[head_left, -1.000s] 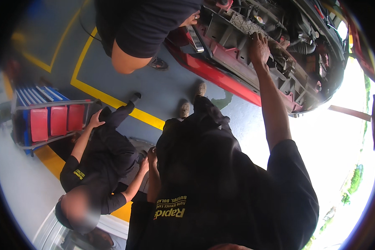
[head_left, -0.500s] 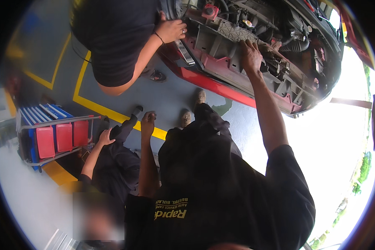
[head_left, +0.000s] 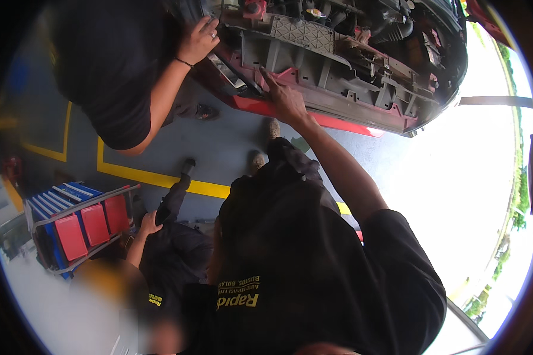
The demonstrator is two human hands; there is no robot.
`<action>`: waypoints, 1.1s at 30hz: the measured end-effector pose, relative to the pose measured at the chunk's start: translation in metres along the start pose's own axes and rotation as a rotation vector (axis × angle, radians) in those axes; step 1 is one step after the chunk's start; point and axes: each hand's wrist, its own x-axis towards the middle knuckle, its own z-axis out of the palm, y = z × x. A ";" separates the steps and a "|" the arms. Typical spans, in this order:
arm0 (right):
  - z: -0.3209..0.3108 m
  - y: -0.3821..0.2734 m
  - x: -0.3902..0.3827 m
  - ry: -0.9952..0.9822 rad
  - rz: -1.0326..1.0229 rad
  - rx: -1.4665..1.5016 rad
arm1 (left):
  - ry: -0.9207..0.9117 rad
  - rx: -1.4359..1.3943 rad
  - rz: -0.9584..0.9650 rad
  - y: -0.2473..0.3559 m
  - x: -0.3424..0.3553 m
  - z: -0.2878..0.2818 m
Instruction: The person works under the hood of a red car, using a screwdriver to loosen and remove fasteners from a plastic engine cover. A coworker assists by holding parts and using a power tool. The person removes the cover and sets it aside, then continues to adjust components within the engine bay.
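My right hand (head_left: pixel 285 100) reaches forward to the front of a red car (head_left: pixel 331 121) whose engine bay lies exposed. Its index finger is stretched out toward the grey and red front panel (head_left: pixel 314 77), with nothing held; whether the fingertip touches the panel is unclear. Just beyond sits a patterned grey plate (head_left: pixel 302 34) along the top of the panel. My left hand is out of sight; only a strip of that forearm shows beside my dark shirt. At the left, another person's hand (head_left: pixel 200 40) rests on the dark trim at the car's front corner.
That person (head_left: pixel 112 77) bends close at my left front. A second person (head_left: pixel 172 248) is lower left, beside a blue rack with red bins (head_left: pixel 71 236). Yellow lines (head_left: pixel 160 177) mark the grey floor. Bright daylight enters from the right.
My right hand has moved left and down from the patterned plate to the front panel, index finger extended. My left hand has dropped out of sight. The view has shifted slightly.
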 end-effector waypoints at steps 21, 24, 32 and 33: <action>0.008 -0.104 0.133 -0.056 0.030 -0.250 | 0.345 -0.211 -0.022 -0.031 -0.011 0.002; 0.018 -0.097 0.147 -0.048 0.077 -0.234 | 0.341 -0.228 -0.047 -0.027 -0.013 0.000; 0.019 -0.095 0.126 0.012 0.146 -0.125 | 0.355 -0.505 -0.360 0.045 -0.019 0.095; 0.017 -0.094 0.121 -0.015 0.153 -0.109 | 0.362 -0.571 -0.418 0.071 -0.018 0.110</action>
